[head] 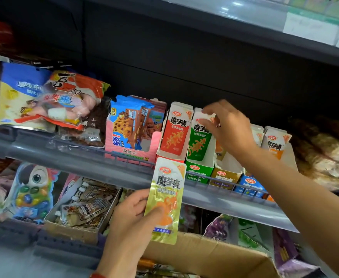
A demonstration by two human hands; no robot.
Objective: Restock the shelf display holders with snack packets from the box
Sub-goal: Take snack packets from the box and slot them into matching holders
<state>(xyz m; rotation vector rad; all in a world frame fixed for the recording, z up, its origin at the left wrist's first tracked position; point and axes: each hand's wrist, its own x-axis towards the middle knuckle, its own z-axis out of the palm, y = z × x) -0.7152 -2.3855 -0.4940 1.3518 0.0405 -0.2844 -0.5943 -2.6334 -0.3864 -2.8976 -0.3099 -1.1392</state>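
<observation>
- Left hand (132, 215) grips a yellow packet (165, 201) below the shelf's front rail (84, 161).
- Right hand (227, 127) pinches the green packet (199, 141); best seat it squarely in its holder.

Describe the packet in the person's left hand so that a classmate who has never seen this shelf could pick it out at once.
Start at the grey shelf rail running across the middle. Just below its centre, above the cardboard box, the left hand holds one yellow packet. Unlike the red packet and green packet standing in holders above, it is loose and shiny yellow with an orange picture.
</observation>
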